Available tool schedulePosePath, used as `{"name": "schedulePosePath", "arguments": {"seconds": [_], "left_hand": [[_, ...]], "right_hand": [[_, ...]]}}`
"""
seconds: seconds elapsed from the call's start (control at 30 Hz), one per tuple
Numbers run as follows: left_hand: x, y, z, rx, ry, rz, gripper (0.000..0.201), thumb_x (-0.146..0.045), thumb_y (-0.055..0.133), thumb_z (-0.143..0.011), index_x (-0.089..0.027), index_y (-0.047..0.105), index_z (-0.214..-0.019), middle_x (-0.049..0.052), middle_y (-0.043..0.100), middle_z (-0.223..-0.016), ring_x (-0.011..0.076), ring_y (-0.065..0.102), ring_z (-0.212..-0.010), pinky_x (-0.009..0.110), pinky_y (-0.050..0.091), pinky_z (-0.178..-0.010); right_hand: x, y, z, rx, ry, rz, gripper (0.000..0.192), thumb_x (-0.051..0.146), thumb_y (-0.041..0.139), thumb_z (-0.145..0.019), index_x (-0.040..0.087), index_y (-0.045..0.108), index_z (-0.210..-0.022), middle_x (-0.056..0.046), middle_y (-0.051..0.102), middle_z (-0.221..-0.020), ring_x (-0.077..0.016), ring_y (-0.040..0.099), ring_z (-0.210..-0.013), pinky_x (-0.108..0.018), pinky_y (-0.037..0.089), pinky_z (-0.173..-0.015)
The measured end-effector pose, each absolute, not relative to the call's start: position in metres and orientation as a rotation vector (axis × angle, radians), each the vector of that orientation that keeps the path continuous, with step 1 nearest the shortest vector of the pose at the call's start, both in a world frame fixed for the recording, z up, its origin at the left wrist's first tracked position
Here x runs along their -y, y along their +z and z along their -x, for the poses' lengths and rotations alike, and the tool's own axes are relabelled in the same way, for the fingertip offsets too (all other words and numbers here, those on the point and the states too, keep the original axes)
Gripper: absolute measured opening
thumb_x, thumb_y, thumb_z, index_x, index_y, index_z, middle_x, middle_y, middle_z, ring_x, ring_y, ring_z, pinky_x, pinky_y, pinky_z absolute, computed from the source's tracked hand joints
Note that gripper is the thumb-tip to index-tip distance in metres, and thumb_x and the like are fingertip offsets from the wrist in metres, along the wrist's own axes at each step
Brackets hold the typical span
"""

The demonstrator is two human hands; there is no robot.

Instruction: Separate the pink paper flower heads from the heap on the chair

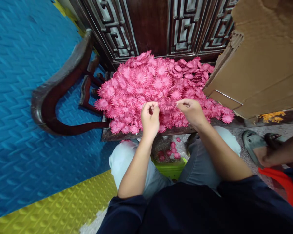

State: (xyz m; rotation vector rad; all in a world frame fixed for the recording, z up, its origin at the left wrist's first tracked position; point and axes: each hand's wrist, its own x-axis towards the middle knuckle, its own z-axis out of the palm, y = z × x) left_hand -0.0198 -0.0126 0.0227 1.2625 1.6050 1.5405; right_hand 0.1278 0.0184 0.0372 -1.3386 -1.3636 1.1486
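My left hand (pixel 150 117) and right hand (pixel 191 110) are pinched shut on pink fabric flowers (pixel 158 84) at the near edge of the pile, heaped on the carved wooden chair seat (pixel 104 134) beside a cardboard box (pixel 263 61).

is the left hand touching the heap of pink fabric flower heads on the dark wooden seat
Touching. In the head view the left hand rests on the heap of pink fabric flower heads, its curled fingertips pinching petals with no gap showing.
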Motion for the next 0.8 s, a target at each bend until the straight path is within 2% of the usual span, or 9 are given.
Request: {"name": "schedulePosePath", "arguments": {"seconds": [0.17, 0.33, 0.4, 0.5, 0.67, 0.8], "left_hand": [[0.011, 0.027, 0.021, -1.595, 1.661, -1.265, 0.008, -0.022, 0.051, -0.079, -0.017, 0.054, -0.073, -0.001, 0.047, -0.071, 0.0092, 0.046, -0.069, 0.022, 0.038, -0.067], [0.009, 0.039, 0.042, -1.615, 1.860, -1.045, 0.017, -0.030, 0.045, -0.085, -0.018, 0.045, -0.072, -0.003, 0.041, -0.065, 0.0069, 0.041, -0.059, 0.021, 0.036, -0.059], [0.007, 0.045, 0.057, -1.612, 1.959, -0.875, 0.015, -0.028, 0.043, -0.086, -0.018, 0.045, -0.074, -0.004, 0.038, -0.062, 0.0057, 0.038, -0.055, 0.021, 0.034, -0.056], [0.006, 0.047, 0.068, -1.528, 1.961, -0.736, 0.006, -0.021, 0.049, -0.082, -0.017, 0.049, -0.078, -0.005, 0.038, -0.059, 0.0050, 0.039, -0.053, 0.021, 0.033, -0.055], [0.011, 0.035, 0.049, -1.541, 1.789, -0.960, 0.014, -0.032, 0.057, -0.077, -0.018, 0.054, -0.076, -0.001, 0.053, -0.069, 0.0088, 0.051, -0.065, 0.022, 0.041, -0.064], [0.015, 0.032, 0.034, -1.549, 1.654, -1.079, 0.010, -0.028, 0.055, -0.077, -0.018, 0.058, -0.077, 0.001, 0.060, -0.077, 0.0102, 0.055, -0.072, 0.022, 0.044, -0.070]], "right_hand": [[-0.018, 0.035, -0.128, 1.454, 1.048, 1.359, 0.012, 0.026, 0.055, -0.068, 0.017, 0.058, -0.062, 0.002, 0.052, -0.056, -0.0097, 0.042, -0.052, -0.025, 0.031, -0.051], [-0.029, 0.039, -0.144, 1.379, 0.765, 1.416, 0.009, 0.021, 0.052, -0.070, 0.019, 0.054, -0.062, 0.000, 0.049, -0.060, -0.0118, 0.043, -0.057, -0.027, 0.034, -0.057], [-0.034, 0.041, -0.153, 1.275, 0.742, 1.413, 0.009, 0.021, 0.050, -0.072, 0.020, 0.053, -0.063, 0.000, 0.049, -0.062, -0.0117, 0.043, -0.057, -0.028, 0.035, -0.058], [-0.036, 0.043, -0.156, 1.234, 0.847, 1.372, 0.013, 0.021, 0.047, -0.072, 0.020, 0.049, -0.059, 0.001, 0.046, -0.059, -0.0111, 0.041, -0.056, -0.027, 0.034, -0.058], [-0.019, 0.038, -0.131, 1.367, 1.150, 1.250, 0.013, 0.022, 0.047, -0.068, 0.021, 0.043, -0.056, 0.003, 0.043, -0.058, -0.0110, 0.040, -0.057, -0.025, 0.034, -0.058], [-0.007, 0.035, -0.114, 1.390, 1.376, 1.171, 0.011, 0.025, 0.046, -0.065, 0.021, 0.043, -0.055, 0.003, 0.041, -0.058, -0.0110, 0.038, -0.056, -0.025, 0.034, -0.058]]}}
